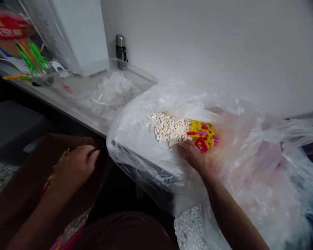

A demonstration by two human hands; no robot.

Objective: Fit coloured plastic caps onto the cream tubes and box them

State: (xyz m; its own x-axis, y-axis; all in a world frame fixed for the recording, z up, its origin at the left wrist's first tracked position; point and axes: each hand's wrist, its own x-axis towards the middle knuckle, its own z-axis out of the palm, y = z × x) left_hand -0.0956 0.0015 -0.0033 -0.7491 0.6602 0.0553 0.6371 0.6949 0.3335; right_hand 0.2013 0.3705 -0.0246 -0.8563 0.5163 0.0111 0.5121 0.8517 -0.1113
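Observation:
My right hand (191, 156) rests palm down at the lower edge of a pile of small white capsule-shaped pieces (169, 128), inside a large transparent plastic bag (143, 149). Short yellow, red and pink plastic tubes (202, 136) lie heaped beside the white pile. My left hand (75, 170) hangs curled over a brown cardboard box (28, 194), near a few yellow and red pieces (52, 177) inside it. Whether either hand holds anything is hidden by the fingers and the pile.
A transparent tub (106, 93) of plastic scraps stands on a white ledge (49, 97) against a white wall. Behind it are a steel flask (120, 52) and a white box (79, 31). Green and yellow plastic items (31, 60) lie at the left. More white pieces (190, 229) show low down.

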